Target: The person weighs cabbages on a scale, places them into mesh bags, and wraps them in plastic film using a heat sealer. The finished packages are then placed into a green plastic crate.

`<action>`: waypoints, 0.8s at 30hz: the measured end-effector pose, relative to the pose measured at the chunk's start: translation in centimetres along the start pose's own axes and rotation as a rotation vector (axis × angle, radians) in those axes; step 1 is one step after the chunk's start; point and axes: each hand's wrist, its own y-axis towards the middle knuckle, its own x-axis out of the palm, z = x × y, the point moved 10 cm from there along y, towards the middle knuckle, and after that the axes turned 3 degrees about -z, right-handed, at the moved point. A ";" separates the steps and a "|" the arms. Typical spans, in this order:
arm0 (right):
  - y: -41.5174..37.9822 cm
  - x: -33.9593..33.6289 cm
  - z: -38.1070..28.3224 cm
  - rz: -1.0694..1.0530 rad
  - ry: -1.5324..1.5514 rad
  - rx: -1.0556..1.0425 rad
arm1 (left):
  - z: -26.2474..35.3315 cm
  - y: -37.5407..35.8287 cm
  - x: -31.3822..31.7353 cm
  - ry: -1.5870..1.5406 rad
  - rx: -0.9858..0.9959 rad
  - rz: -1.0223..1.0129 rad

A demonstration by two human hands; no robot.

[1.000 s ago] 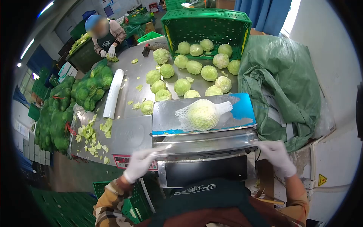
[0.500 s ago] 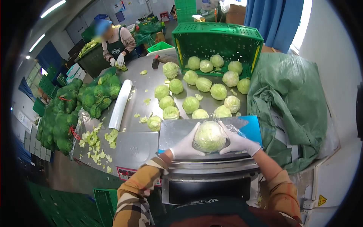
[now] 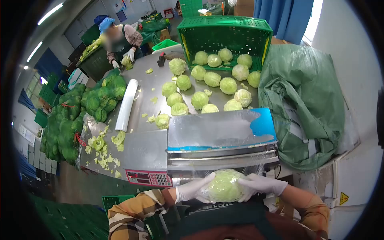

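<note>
A pale green cabbage (image 3: pixel 227 185) is held close to my body, its surface shiny under clear plastic film (image 3: pixel 256 169). On its left side lies my left hand (image 3: pixel 194 190), gloved in white, the fingers curved against it. My right hand (image 3: pixel 261 185), gloved too, grips the opposite side. Some film stretches between the cabbage and the front of the wrapping machine (image 3: pixel 218 126), which has a metal top and a blue patch. Parts of the fingers are hidden behind the cabbage.
Several cabbages (image 3: pixel 200 100) sit beyond the machine, some inside a tipped green crate (image 3: pixel 224 30). At left are a scale (image 3: pixel 146 150), a film roll (image 3: pixel 127 105), leaf scraps (image 3: pixel 105 152) and net sacks (image 3: pixel 66 128). A co-worker (image 3: pixel 122 44) handles a cabbage. Green sheeting (image 3: pixel 304 100) lies right.
Both hands have brought the cabbage off the machine top toward my body, drawing film with it. The film now covers the cabbage. The co-worker's hands have shifted around a cabbage.
</note>
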 end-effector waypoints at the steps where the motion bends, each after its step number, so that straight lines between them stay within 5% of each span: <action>1: 0.4 0.4 1.7 -0.010 0.051 0.059 | -1.0 1.0 -0.4 -0.011 -0.009 -0.009; 3: 2.8 -0.9 5.7 0.015 0.127 0.103 | -3.5 2.3 -0.5 -0.180 -0.073 -0.009; 5: 3.4 -2.4 6.6 0.144 0.272 0.037 | -2.8 3.3 -1.8 0.040 0.199 -0.048; 6: 2.7 -2.8 6.1 0.194 0.298 -0.035 | -4.0 3.1 -2.3 -0.100 0.137 0.003; 7: 2.1 -3.9 6.0 0.257 0.199 -0.160 | -5.2 2.7 -2.6 -0.240 0.069 0.056; 8: 0.8 -5.1 5.1 0.403 -0.109 -0.259 | -5.7 2.0 -2.7 -0.276 0.158 0.068; 11: -2.0 -5.0 6.0 0.443 -0.199 -0.527 | -5.9 -0.8 -2.7 -0.379 0.490 0.103; 13: -5.4 -4.9 3.8 0.672 -0.523 -0.603 | -7.8 -1.6 -4.8 0.163 0.440 0.365; 17: -9.4 -6.5 4.0 1.025 -0.260 -0.732 | -10.0 -3.7 -8.1 -0.334 0.832 0.628; 19: -10.0 -7.5 3.9 1.076 -0.211 -0.800 | -8.1 -4.7 -8.1 -0.409 1.062 0.636; 22: -8.4 -7.7 4.2 0.986 0.049 -0.842 | -5.3 -4.9 -6.6 -0.473 1.156 0.606; 24: -8.4 -4.7 2.6 0.975 -0.402 -0.902 | -5.2 -5.0 -6.4 -0.528 1.185 0.582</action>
